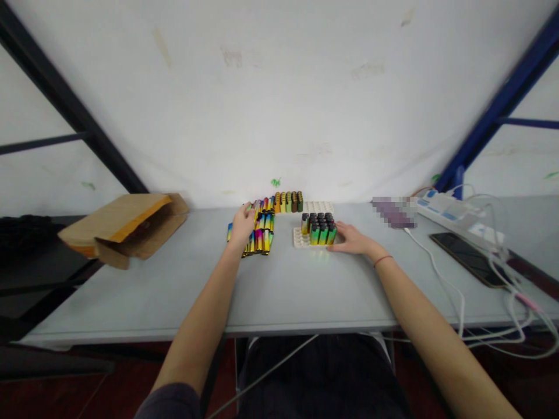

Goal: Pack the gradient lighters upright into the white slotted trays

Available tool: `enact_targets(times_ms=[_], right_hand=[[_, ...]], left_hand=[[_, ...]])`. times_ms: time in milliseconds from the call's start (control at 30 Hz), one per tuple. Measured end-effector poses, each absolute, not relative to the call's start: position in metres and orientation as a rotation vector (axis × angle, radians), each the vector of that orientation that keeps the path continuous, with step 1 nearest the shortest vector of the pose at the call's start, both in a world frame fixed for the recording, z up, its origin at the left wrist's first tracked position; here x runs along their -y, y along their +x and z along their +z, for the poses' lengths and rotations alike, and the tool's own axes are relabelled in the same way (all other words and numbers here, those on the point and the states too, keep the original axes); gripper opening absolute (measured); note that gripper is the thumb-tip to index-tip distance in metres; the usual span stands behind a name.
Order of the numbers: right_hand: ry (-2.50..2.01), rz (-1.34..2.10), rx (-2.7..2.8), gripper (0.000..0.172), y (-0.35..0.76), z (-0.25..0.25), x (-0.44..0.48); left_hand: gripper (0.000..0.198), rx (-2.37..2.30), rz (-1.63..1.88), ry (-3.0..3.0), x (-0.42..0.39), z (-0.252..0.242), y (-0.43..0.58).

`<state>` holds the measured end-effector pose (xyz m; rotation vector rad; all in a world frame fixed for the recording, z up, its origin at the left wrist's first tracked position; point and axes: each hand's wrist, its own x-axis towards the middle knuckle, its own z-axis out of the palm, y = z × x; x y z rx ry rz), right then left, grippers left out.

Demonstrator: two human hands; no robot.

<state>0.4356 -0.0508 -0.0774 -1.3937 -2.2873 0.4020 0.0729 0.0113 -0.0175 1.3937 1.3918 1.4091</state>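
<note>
My left hand (pixel 243 226) reaches over shiny rainbow-coloured tubes (pixel 259 240) lying in rows. Its fingers are closed at the far row, seemingly on one tube; the fingertips are partly hidden. In the middle stands a white tray with holes (pixel 300 241). Upright black-topped tubes (pixel 323 234), green and gold like lighters, fill much of it, while holes at its left end show bare. My right hand (pixel 350 240) grips the tray's right end, its thumb at the near corner and fingers along the side. The tubes' exact kind is unclear.
Behind stand upright gold and dark tubes (pixel 288 202) beside another white holed tray (pixel 318 206). An open cardboard box (pixel 126 227) lies at the left. To the right are a phone (pixel 468 258), a power strip (pixel 454 215) and tangled white cables (pixel 513 291). A wall (pixel 279 105) rises behind.
</note>
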Motion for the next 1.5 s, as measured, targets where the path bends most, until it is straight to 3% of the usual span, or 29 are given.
enact_targets(times_ms=[200, 367, 567, 800, 1033, 1200, 1500], right_hand=[[-1.412, 0.404, 2.286, 0.079, 0.436, -0.078, 0.05], [-1.419, 0.393, 2.289, 0.078, 0.437, -0.08, 0.049], [-1.427, 0.395, 2.293, 0.08, 0.437, -0.08, 0.049], [-1.448, 0.399, 2.293, 0.079, 0.436, -0.08, 0.05], [-1.438, 0.404, 2.283, 0.079, 0.435, -0.078, 0.051], [-1.43, 0.394, 2.274, 0.078, 0.433, -0.076, 0.052], [-1.431, 0.402, 2.271, 0.079, 0.433, -0.075, 0.052]], left_hand=[[0.005, -0.925, 1.325, 0.871, 0.015, -0.002, 0.11], [0.031, -0.769, 1.22, 0.828, 0.034, 0.001, 0.122], [0.033, -0.718, 1.059, 0.842, 0.042, 0.002, 0.126], [0.049, -0.784, 1.205, 0.977, 0.045, -0.007, 0.132], [0.041, -0.845, 1.242, 0.937, 0.046, -0.003, 0.136], [0.056, -0.851, 1.251, 0.854, 0.046, 0.002, 0.139], [0.048, -0.925, 1.305, 0.813, 0.045, -0.005, 0.135]])
